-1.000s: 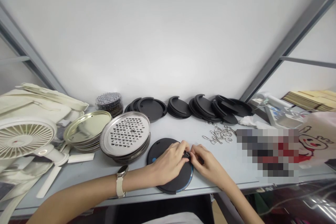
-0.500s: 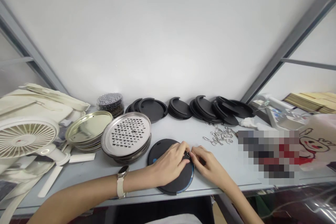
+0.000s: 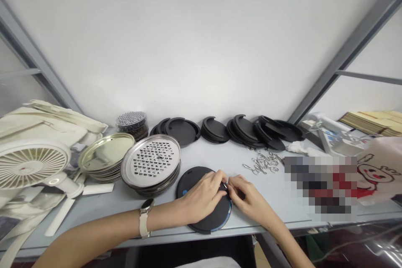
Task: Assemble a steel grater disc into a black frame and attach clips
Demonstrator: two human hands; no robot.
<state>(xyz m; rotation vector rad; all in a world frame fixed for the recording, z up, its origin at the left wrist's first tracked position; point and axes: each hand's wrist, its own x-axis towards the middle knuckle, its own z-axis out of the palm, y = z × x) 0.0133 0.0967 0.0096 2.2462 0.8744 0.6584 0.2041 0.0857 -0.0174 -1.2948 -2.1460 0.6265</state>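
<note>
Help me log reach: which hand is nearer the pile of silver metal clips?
Right. The right hand is in front of the pile; the left hand is farther, over the round black disc.

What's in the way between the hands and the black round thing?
Nothing that I can see. The left hand is right over the black disc, and the right hand is at its edge, by a small shiny metal piece. The metal stack and loose metal hooks are off to the sides.

The holed disc [image 3: 154,161] at left of center looks like shiny metal; the fan [image 3: 31,165] looks like smooth plastic.
</note>
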